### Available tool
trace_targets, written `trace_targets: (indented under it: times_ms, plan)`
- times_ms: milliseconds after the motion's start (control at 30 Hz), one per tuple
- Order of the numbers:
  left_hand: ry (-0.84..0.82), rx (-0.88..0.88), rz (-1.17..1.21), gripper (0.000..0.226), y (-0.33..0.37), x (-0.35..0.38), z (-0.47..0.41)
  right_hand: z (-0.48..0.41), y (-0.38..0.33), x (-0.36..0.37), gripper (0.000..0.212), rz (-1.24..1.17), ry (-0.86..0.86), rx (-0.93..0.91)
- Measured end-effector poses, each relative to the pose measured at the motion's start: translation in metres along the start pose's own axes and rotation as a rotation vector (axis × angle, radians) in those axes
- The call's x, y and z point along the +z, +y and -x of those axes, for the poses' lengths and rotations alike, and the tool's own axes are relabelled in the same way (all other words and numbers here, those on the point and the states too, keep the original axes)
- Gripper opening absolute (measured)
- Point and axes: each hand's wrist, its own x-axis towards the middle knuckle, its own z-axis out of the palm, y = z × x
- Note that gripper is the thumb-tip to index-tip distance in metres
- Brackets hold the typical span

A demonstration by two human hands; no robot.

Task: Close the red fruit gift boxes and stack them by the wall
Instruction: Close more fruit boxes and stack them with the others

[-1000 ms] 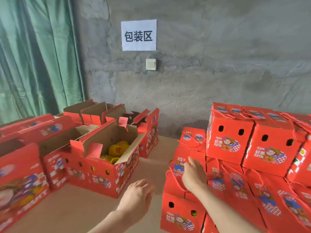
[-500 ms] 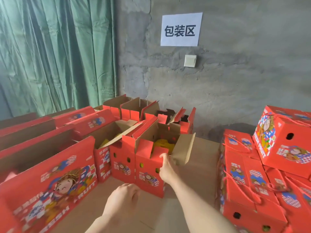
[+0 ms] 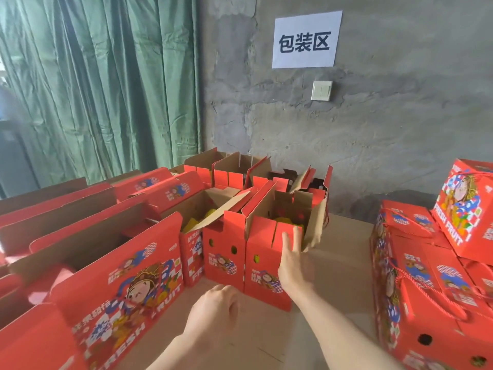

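Two hands are in view, neither carrying anything. Right hand (image 3: 292, 265): reached forward, fingers straight and slightly spread, lying over the upper right of the front panel of an open red gift box (image 3: 262, 284). Its fingertips (image 3: 296, 236) reach the panel's top edge, beside the box's brown side flap (image 3: 317, 225), which stands out to the right. Actual contact with the panel cannot be confirmed. Left hand (image 3: 213, 313): lower and nearer the camera, fingers loosely curled, grasping nothing, hanging above the cardboard surface (image 3: 338, 268) just in front of the boxes.

The open red gift box stands upright near the middle of the surface, lid flaps raised, with yellow fruit (image 3: 286, 219) visible inside. Against its left side stands a second open box (image 3: 218, 252), one flap slanting across its mouth. Further open boxes (image 3: 128, 284) run along the left edge of the surface and back toward the far edge, close to the grey concrete wall (image 3: 386, 142).

Closed boxes (image 3: 426, 279) with red cord handles lie packed together along the right edge, well apart from the open red gift box. One more closed box (image 3: 464, 209) sits on top of them, near the wall.

On the wall are a white paper sign (image 3: 306, 40) bearing three dark characters and a light switch (image 3: 321, 90) below it. A green curtain (image 3: 106, 89) hangs at the far left.
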Motion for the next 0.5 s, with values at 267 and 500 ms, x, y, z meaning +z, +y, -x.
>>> trace_targets:
  times_ms: [267, 500]
  plan:
    - [0.030, 0.030, -0.002, 0.037, 0.000, -0.013, -0.011, -0.016, -0.038, 0.011, 0.070, 0.116, -0.216, -0.009]
    - [0.064, 0.013, -0.032, 0.040, -0.008, -0.030, -0.011, -0.017, -0.038, -0.013, 0.033, 0.352, -0.113, -0.260]
